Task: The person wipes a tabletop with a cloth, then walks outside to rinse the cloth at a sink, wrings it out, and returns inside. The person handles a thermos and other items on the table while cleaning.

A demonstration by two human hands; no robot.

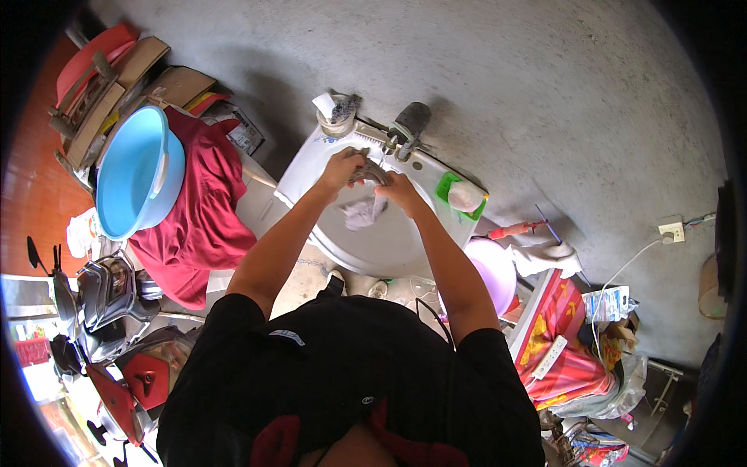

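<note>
Over the white washbasin point(379, 251) both of my hands grip a wet grey-brown cloth point(370, 171). My left hand point(343, 169) holds its left end, and my right hand point(400, 191) pinches the right end. The faucet point(391, 144) is just beyond the cloth, and water seems to run from it. A second, pale grey cloth point(363, 212) lies in the bowl beneath my hands. How far the fingers wrap behind the held cloth is hidden.
A green soap dish point(446, 185) with a whitish lump point(465, 196) sits on the basin's right corner. On its left corner stands a small tub point(337, 122). Leftward, a blue plastic basin point(134, 175) rests on dark red fabric point(204, 233). A lilac basin point(493, 271) is lower right.
</note>
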